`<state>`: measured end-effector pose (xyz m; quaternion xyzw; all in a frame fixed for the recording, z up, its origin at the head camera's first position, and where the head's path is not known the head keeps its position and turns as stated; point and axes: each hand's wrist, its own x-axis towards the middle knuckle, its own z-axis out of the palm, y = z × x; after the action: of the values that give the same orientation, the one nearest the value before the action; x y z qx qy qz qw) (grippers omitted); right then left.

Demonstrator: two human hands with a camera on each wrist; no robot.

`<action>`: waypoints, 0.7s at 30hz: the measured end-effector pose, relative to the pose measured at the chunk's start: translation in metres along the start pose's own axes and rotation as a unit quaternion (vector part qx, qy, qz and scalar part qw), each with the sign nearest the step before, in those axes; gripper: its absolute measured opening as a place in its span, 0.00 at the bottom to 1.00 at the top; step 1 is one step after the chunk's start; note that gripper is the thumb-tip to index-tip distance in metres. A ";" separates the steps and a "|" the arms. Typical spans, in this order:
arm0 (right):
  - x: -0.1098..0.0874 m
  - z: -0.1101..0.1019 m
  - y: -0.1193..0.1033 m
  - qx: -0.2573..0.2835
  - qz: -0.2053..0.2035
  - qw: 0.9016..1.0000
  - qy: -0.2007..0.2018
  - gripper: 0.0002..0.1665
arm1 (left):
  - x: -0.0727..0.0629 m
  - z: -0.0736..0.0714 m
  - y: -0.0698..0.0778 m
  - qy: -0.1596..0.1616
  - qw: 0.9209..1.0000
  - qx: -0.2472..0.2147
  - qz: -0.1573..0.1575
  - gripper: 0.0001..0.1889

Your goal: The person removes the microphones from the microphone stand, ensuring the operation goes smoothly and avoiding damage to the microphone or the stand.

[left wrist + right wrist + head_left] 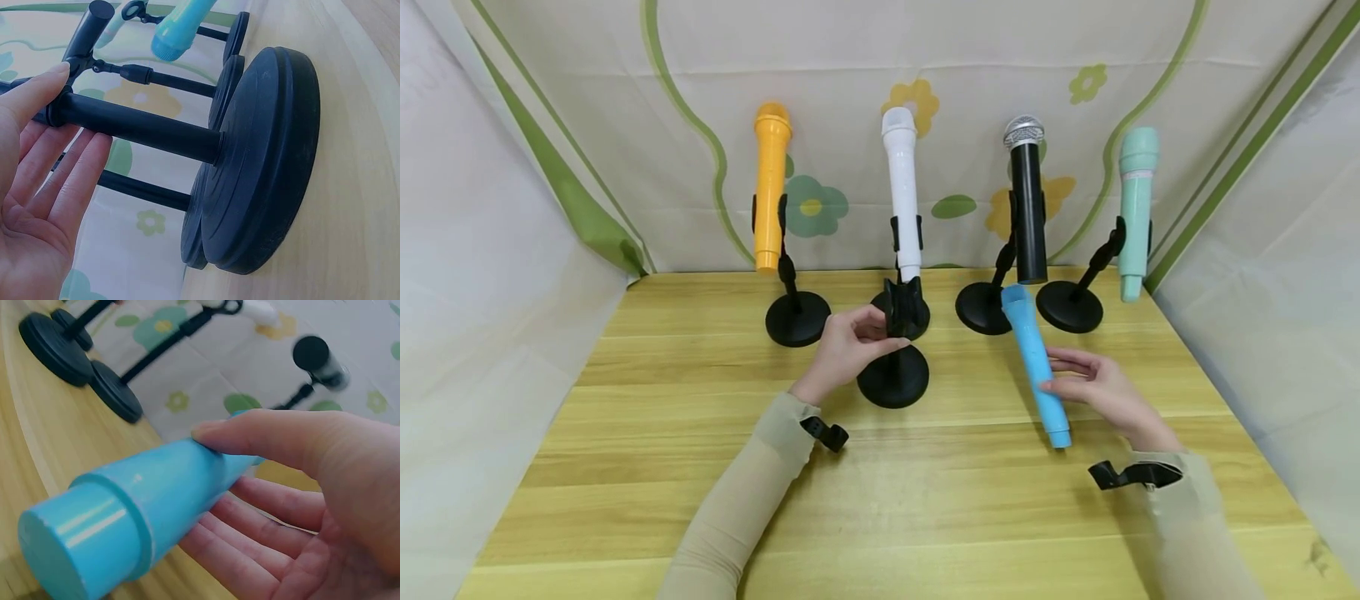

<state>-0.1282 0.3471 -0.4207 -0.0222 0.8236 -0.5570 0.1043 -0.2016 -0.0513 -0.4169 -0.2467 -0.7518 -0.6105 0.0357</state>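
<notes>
My left hand (852,343) pinches the upper stem of a black microphone stand (892,377) between thumb and fingers. In the left wrist view the stand's round base (265,162) is close to the tabletop, and its clip holds no microphone. To the right, a blue microphone (1036,367) is gripped by my right hand (1101,387), thumb on one side and fingers on the other. Its head points toward the back and its tail end (81,537) toward the front. Just behind the held stand, a white microphone (904,192) leans in another stand.
Along the back stand an orange microphone (770,187), a black microphone (1028,208) with silver head and a mint green microphone (1137,212), each in a black stand. A flowered cloth (850,50) hangs behind the wooden table (647,433); pale cloth walls flank it.
</notes>
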 end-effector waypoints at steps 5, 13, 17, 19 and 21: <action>-0.006 -0.016 0.011 -0.007 0.009 1.000 0.010 0.42 | 0.000 0.001 0.002 0.007 1.000 0.005 -0.011 0.09; -0.014 -0.035 0.023 -0.022 0.031 0.999 0.013 0.43 | -0.005 -0.001 0.035 0.005 1.000 0.003 -0.010 0.08; -0.018 -0.040 0.026 -0.020 0.045 0.999 0.008 0.45 | -0.006 -0.001 0.037 0.003 1.000 0.000 -0.013 0.08; -0.020 -0.043 0.027 -0.024 0.049 0.998 0.009 0.45 | -0.005 -0.001 0.036 0.002 1.000 -0.002 -0.017 0.08; -0.023 -0.047 0.029 -0.035 0.050 0.998 0.012 0.44 | -0.005 -0.001 0.035 0.003 1.000 -0.002 -0.014 0.08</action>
<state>-0.1124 0.4041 -0.4274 0.0221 0.8441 -0.5218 0.1214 -0.1825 -0.0493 -0.3868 -0.2346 -0.7541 -0.6127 0.0289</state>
